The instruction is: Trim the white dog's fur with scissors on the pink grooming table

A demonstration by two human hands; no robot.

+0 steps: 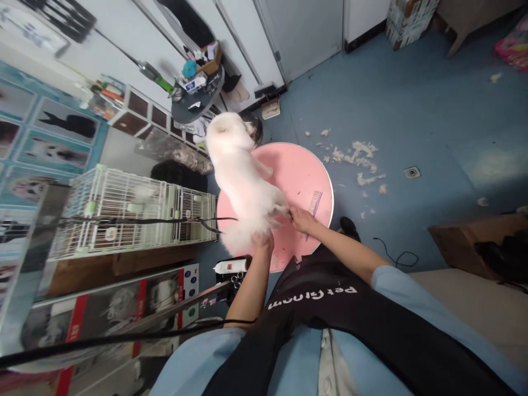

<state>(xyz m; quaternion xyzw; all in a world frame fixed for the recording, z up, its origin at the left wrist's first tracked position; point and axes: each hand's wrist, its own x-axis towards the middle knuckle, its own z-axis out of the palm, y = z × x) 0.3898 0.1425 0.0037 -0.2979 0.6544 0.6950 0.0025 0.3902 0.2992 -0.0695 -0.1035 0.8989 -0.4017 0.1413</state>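
Note:
A fluffy white dog [243, 176] stands on a round pink grooming table [305, 170], its hindquarters towards me. At its rear, my left hand [263, 240] rests against the fur by the bushy tail [237, 237], and the fingers are mostly buried there. My right hand [303, 220] is closed beside the hind leg, with something small and dark at the fingertips that I cannot make out. A purple-backed comb [316, 203] lies on the tabletop just beyond that hand, partly hidden by my wrist.
White hair clippers [230, 267] and scissors [237, 279] lie left of my left forearm. Wire cages [136, 206] stand along the left. Dark cords cross towards the dog's rear. Clumps of cut fur [357, 157] litter the blue floor. A small dark table [202, 99] holds supplies.

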